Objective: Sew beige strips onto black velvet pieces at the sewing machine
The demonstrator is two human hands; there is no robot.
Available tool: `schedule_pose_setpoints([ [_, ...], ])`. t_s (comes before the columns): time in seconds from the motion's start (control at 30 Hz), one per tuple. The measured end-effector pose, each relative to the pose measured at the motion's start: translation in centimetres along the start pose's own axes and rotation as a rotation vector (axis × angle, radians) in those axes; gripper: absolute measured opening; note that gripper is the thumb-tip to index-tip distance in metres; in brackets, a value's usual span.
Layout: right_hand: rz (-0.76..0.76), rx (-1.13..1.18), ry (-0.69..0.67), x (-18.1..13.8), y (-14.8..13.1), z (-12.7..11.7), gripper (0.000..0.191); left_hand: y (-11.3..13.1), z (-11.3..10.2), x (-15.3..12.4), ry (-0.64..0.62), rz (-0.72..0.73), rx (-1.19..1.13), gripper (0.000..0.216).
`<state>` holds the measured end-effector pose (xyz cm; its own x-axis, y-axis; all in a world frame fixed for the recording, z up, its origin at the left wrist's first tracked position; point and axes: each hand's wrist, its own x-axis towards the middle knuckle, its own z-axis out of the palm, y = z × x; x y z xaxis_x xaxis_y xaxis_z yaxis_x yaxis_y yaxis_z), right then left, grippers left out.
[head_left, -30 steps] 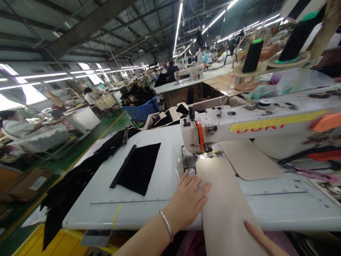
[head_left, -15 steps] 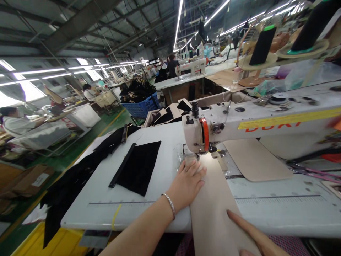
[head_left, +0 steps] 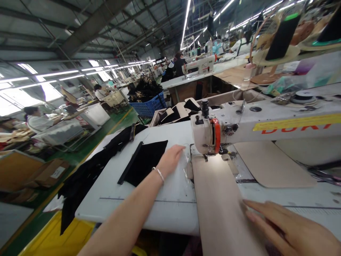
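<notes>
A long beige panel [head_left: 217,199], leather-like, lies under the presser foot [head_left: 206,158] of a white sewing machine [head_left: 205,133] and hangs over the table's front edge. My left hand [head_left: 171,160] is left of the foot, above the white table, off the panel. Its fingers stretch forward, holding nothing I can see. At the panel's right edge, my right hand [head_left: 287,224] has thumb and forefinger close together on the material; the other fingers are partly hidden. A black fabric piece with a dark strip along one side [head_left: 145,160] lies left of my left hand.
Another beige piece [head_left: 271,163] lies under the machine arm, near scissors [head_left: 325,176] at the right. Black cloth [head_left: 87,177] drapes over the table's left side. Behind stand a box of cut pieces [head_left: 178,112] and a blue crate [head_left: 149,106]. Thread cones [head_left: 282,37] rise at right.
My left hand has lifted off the panel and moved left and forward of the presser foot. The right hand has come further into view along the panel's right edge. The view has shifted left.
</notes>
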<state>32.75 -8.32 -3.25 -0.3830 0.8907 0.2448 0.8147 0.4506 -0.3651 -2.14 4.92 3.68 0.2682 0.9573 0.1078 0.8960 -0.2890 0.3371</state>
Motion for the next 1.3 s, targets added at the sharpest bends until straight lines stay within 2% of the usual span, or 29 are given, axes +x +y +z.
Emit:
schedule_pose_setpoints([
  [0.03,-0.089,-0.032,0.007,2.0,-0.4,-0.3,0.035,-1.9,-0.9,0.9,0.036,-0.067,0.035,0.038],
  [0.13,-0.235,-0.122,0.016,7.7,-2.1,-0.2,0.035,-6.8,-3.1,2.2,0.075,-0.216,0.115,0.034],
  [0.2,-0.285,-0.15,0.032,10.0,-2.6,0.4,0.039,-8.7,-3.9,1.9,0.057,-0.256,0.135,0.028],
  [0.27,-0.3,-0.147,0.049,10.9,-2.6,0.9,0.042,-9.4,-4.2,1.0,0.02,-0.25,0.129,0.02],
  [0.37,-0.302,-0.134,0.072,10.7,-2.3,1.2,0.043,-8.5,-4.5,-1.3,-0.038,-0.209,0.077,0.019],
  [0.47,-0.288,-0.138,0.078,10.8,-2.4,1.1,0.042,-6.2,-5.7,-4.0,-0.064,-0.17,-0.003,0.024],
  [0.53,-0.269,-0.14,0.074,11.0,-2.7,1.1,0.041,-4.4,-7.2,-5.7,0.002,-0.18,-0.16,0.03],
  [0.63,-0.246,-0.15,0.065,11.2,-3.0,1.3,0.042,-1.7,-9.4,-7.0,0.174,-0.256,-0.561,0.035],
  [0.67,-0.244,-0.154,0.061,11.2,-3.0,1.3,0.043,-0.9,-9.6,-7.0,0.184,-0.277,-0.688,0.033],
  [0.7,-0.246,-0.158,0.055,11.1,-3.0,1.4,0.043,0.0,-9.5,-6.7,0.155,-0.286,-0.794,0.032],
  [0.77,-0.258,-0.164,0.043,11.0,-3.0,1.3,0.043,1.6,-7.9,-5.6,-0.009,-0.255,-0.923,0.029],
  [0.83,-0.266,-0.167,0.037,10.9,-3.0,1.2,0.043,3.2,-4.8,-3.8,-0.187,-0.171,-0.899,0.028],
  [0.87,-0.27,-0.167,0.033,10.9,-3.0,1.2,0.043,3.9,-3.0,-2.8,-0.229,-0.121,-0.828,0.026],
  [0.93,-0.273,-0.168,0.028,10.9,-3.0,1.1,0.043,5.0,0.3,-1.2,-0.2,-0.048,-0.586,0.021],
  [1.03,-0.271,-0.167,0.019,11.0,-3.0,1.0,0.042,6.1,3.2,0.1,-0.013,0.008,-0.28,0.018],
  [1.13,-0.268,-0.166,0.016,11.0,-3.0,0.9,0.042,6.2,3.6,0.4,0.074,0.079,-0.131,0.012],
  [1.3,-0.266,-0.165,0.012,11.0,-3.1,0.8,0.041,5.8,3.3,0.2,0.051,0.135,-0.094,0.009],
])
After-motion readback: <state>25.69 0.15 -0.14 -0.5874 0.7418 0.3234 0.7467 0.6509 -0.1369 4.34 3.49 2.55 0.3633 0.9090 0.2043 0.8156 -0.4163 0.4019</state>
